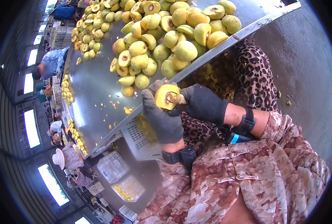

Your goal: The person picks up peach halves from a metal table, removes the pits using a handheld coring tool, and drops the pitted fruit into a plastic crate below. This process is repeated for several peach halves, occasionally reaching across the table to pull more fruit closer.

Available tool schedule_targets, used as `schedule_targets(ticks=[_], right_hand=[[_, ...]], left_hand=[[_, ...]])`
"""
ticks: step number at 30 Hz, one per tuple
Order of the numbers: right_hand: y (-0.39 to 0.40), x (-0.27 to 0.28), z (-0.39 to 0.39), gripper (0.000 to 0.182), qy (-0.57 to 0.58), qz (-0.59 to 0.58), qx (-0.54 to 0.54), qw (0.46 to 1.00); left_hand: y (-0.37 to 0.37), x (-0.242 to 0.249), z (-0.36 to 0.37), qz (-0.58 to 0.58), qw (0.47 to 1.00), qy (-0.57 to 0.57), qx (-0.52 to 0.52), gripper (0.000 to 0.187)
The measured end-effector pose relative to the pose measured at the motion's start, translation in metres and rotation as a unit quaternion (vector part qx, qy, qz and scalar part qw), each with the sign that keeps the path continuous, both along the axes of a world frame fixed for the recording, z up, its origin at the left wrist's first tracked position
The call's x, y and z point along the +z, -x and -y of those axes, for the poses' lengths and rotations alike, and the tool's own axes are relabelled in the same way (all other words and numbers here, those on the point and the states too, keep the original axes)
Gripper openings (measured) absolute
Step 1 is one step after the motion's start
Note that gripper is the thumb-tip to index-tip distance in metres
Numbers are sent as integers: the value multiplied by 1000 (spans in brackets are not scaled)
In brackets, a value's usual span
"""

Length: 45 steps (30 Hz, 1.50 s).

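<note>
A halved yellow peach with a brown-red hollow rests in the black-gloved fingers of my left hand, cut face up. My right hand, also gloved in black, is closed around a small pitting tool. Its curved metal end sits in the middle of the peach half; the grip is mostly hidden by my fingers. Both hands are above my lap, just off the edge of the metal table. On the table beyond them lies a heap of peach halves, several with pits showing.
The raised metal rim runs diagonally past my hands. Below it stand a white perforated crate with yellow pieces and a bin of scraps. Another crate sits on the floor. Co-workers are along the table's far side.
</note>
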State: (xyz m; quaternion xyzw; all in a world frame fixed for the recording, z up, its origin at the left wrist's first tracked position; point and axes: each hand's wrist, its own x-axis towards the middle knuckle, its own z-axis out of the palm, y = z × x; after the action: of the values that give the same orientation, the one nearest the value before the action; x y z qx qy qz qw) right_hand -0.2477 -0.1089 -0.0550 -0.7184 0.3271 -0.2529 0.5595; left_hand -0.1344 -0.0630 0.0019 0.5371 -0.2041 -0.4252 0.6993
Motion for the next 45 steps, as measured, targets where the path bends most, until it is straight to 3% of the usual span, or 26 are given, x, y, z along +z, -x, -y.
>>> schedule_targets(ticks=[3, 6, 9, 12, 15, 17, 20, 23, 28, 31, 34, 38, 41, 42, 45], right_hand=[[7, 9, 4, 25, 76, -112, -21, 991], [5, 3, 5, 29, 105, -147, -6, 983], [6, -6, 4, 17, 112, -91, -7, 990], [3, -11, 16, 29, -19, -28, 3, 999], [4, -17, 20, 32, -54, 24, 74, 995], [9, -2, 14, 33, -70, 48, 68, 994], [15, 11, 3, 31, -69, 80, 35, 994], [18, 5, -6, 28, -88, 112, 48, 989], [24, 20, -3, 30, -124, 95, 71, 985], [19, 20, -10, 32, -135, 152, 72, 977], [11, 13, -10, 32, -96, 140, 49, 984], [18, 16, 4, 35, -395, 214, 106, 887], [33, 4, 17, 43, -516, 247, 192, 798], [35, 5, 15, 43, -507, 242, 191, 805], [35, 5, 13, 44, -455, 232, 195, 837]], left_hand=[[-6, -7, -1, 19, 999, -26, -12, 48], [-8, -7, -4, 33, 998, -48, -22, 52], [-13, -6, -11, 100, 991, -32, -78, 56], [-11, -2, -18, 170, 979, 4, -109, 58], [-3, 8, -26, 324, 936, -9, -139, 58], [-3, 7, -32, 303, 944, -18, -129, 59], [-11, -10, -37, 72, 995, -16, -70, 63], [-15, -7, -34, 30, 996, -20, -77, 68], [-13, -4, -27, 14, 999, -41, -24, 74], [-14, -11, -28, 35, 998, -46, -20, 75], [-13, -9, -29, 68, 995, -62, -23, 73], [-21, 3, -30, 46, 987, -56, -143, 64], [-16, 21, -29, 108, 977, -96, -159, 54], [-15, 21, -28, 121, 975, -98, -160, 52], [-21, 17, -27, 6, 984, -107, -140, 44]])
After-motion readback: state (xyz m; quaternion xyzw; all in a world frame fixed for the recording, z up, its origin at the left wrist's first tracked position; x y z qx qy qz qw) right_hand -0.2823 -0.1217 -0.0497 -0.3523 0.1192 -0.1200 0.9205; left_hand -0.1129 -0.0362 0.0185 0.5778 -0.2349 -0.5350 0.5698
